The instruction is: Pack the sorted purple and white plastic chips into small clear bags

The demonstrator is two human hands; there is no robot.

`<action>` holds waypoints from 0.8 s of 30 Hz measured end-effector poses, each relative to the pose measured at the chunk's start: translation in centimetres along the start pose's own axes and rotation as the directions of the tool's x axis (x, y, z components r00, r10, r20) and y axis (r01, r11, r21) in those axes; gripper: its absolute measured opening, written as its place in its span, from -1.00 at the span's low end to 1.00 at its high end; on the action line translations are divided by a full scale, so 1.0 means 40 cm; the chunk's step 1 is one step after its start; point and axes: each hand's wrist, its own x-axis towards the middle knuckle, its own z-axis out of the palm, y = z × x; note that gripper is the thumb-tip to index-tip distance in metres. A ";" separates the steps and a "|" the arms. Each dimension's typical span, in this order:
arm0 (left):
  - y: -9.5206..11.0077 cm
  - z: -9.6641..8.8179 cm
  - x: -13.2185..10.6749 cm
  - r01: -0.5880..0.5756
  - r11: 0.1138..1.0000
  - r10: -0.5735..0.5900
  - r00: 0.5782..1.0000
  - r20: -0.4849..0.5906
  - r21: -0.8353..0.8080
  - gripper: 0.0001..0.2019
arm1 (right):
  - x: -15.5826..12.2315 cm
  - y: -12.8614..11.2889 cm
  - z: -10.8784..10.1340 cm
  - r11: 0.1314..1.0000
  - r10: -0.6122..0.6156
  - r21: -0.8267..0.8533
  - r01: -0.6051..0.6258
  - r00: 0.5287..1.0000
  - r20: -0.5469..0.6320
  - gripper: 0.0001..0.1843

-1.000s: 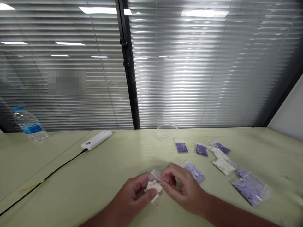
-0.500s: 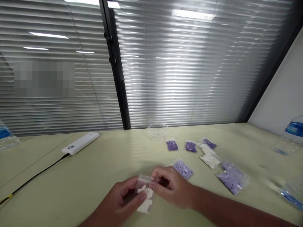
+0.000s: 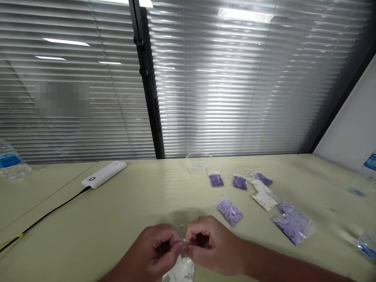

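A small clear zip bag of white pieces [image 3: 181,271] hangs low in the view, at the table's near edge. My left hand [image 3: 155,252] and my right hand [image 3: 210,244] each pinch its top edge, fingertips meeting in the middle. Both hands are closed on the bag. Further right on the pale green table [image 3: 117,219] lie several more small bags: purple ones [image 3: 229,210], [image 3: 216,179], [image 3: 240,182], [image 3: 292,226] and a white one [image 3: 266,200]. A clear plastic cup [image 3: 199,161] stands behind them.
A white power bank [image 3: 103,174] with a black cable [image 3: 44,215] lies at the left. Water bottles stand at the far left [image 3: 10,162] and at the right edge [image 3: 368,166]. Glass with closed blinds [image 3: 235,86] runs behind the table.
The bag has turned to hang below my fingers, and both hands now pinch its top edge close together. The camera has shifted slightly.
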 end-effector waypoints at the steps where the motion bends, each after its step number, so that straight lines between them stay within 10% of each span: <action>1: 0.000 0.001 -0.003 -0.010 1.000 0.010 1.000 0.000 0.006 -0.53 | -0.001 -0.001 0.000 1.000 -0.010 -0.007 0.010 1.000 0.001 -0.79; 15: 0.002 -0.015 0.012 0.024 0.981 -0.044 0.994 -0.098 -0.192 -0.53 | 0.010 0.022 -0.028 0.969 0.084 0.232 -0.087 0.996 0.020 -0.59; 24: 0.021 -0.025 0.009 -0.040 0.953 -0.044 0.963 -0.267 -0.300 -0.64 | 0.013 0.006 -0.018 0.984 0.089 -0.144 -0.100 0.993 -0.081 -0.65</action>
